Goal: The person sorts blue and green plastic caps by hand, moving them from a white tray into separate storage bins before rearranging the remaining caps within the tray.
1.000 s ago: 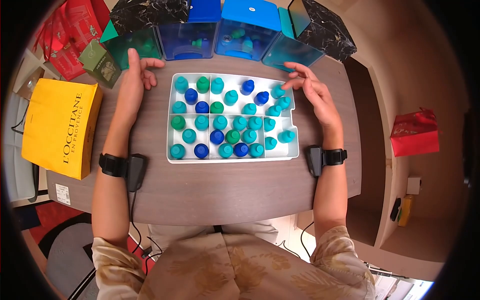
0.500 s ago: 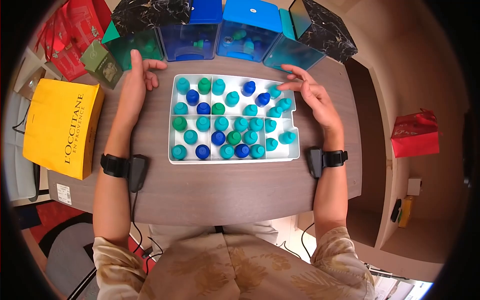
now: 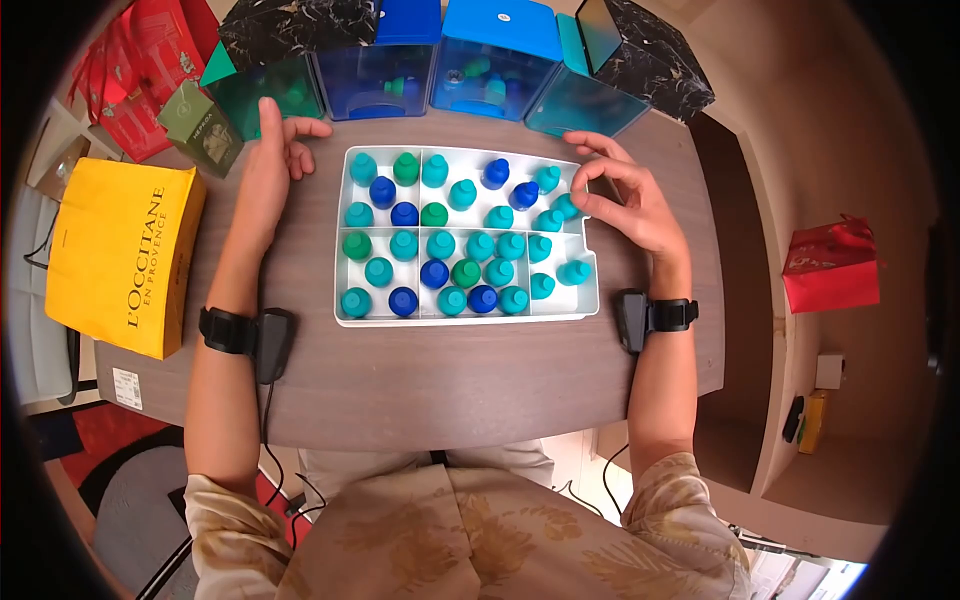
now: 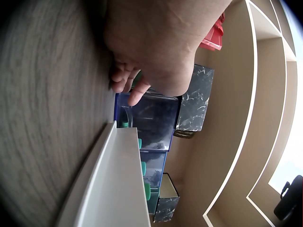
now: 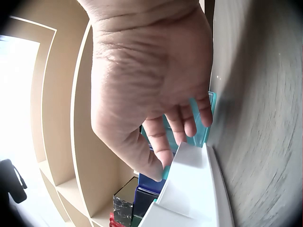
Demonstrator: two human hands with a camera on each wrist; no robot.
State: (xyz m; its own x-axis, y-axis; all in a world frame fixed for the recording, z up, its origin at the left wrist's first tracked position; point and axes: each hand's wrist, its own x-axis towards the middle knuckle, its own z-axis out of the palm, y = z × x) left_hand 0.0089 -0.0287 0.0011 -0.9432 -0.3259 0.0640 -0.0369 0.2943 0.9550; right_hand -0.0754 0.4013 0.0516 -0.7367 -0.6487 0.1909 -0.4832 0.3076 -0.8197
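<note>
A white divided tray [image 3: 380,322] holds several teal, blue and green bottles standing upright. At its back right corner my right hand [image 3: 640,215] has thumb and index finger closed around a teal bottle [image 3: 566,206], which is partly hidden by the fingertips. The right wrist view shows a bit of teal [image 5: 165,172] between thumb and index of that hand [image 5: 147,85], beside the tray wall [image 5: 189,165]. Left of the tray, my left hand [image 3: 268,170] rests near the table with fingers loosely extended and nothing held; the left wrist view shows this hand [image 4: 151,52] too.
Behind the tray stand tinted boxes, among them a dark blue box [image 3: 375,85], a bright blue box [image 3: 495,90] and a teal box [image 3: 585,103]. A green carton [image 3: 203,130], a yellow bag [image 3: 120,255] and a red bag [image 3: 140,70] are at the left.
My right hand has shifted from the teal bottle in the back right corner to the neighbouring one nearer the tray's right edge, with thumb and index drawn together. The left hand has hardly moved.
</note>
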